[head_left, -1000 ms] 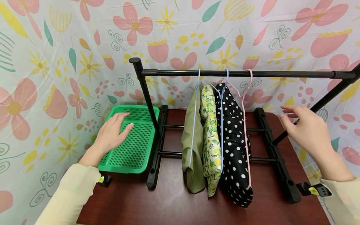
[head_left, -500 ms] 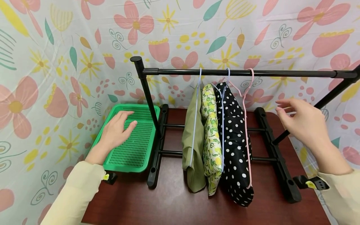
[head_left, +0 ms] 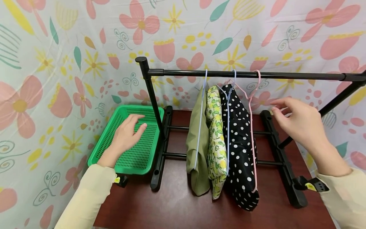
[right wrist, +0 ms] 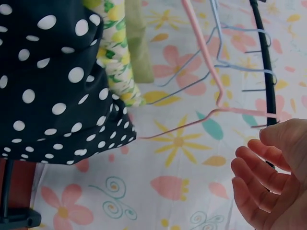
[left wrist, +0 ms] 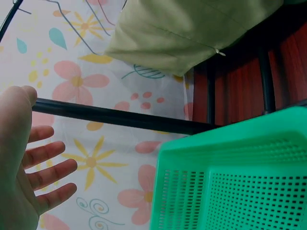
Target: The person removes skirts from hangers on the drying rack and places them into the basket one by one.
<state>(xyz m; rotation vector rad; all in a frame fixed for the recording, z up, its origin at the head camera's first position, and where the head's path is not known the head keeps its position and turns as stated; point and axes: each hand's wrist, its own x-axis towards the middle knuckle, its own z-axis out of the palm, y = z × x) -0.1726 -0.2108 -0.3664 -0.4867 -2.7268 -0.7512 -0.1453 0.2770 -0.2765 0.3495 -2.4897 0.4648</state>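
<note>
My left hand [head_left: 125, 136] hovers over the green plastic basket [head_left: 123, 171], fingers relaxed and holding nothing. The left wrist view shows that palm [left wrist: 19, 167] with its fingers spread apart. To the right of the hung items, my right hand [head_left: 300, 119] is raised with loosely bent fingers, and nothing is in it. A black garment rack rail [head_left: 300, 75] carries three hangers. An olive-green zipped cover [head_left: 197, 149] and a lemon-print cloth item [head_left: 215, 143] hang from light blue hangers [head_left: 227, 127]. A black polka-dot cloth item [head_left: 238, 143] hangs from a pink hanger [head_left: 252, 133], nearest my right hand.
The rack's black feet [head_left: 160, 159] and lower crossbars [head_left: 175, 155] stand on a dark red-brown table [head_left: 177, 210]. Its left post [head_left: 152, 98] rises between the basket and the clothes. A floral curtain [head_left: 94, 31] encloses the back and left side.
Both hands have moved inward: the left rightward over the basket, the right leftward toward the pink hanger. The hung items stay in place; the head view has shifted slightly.
</note>
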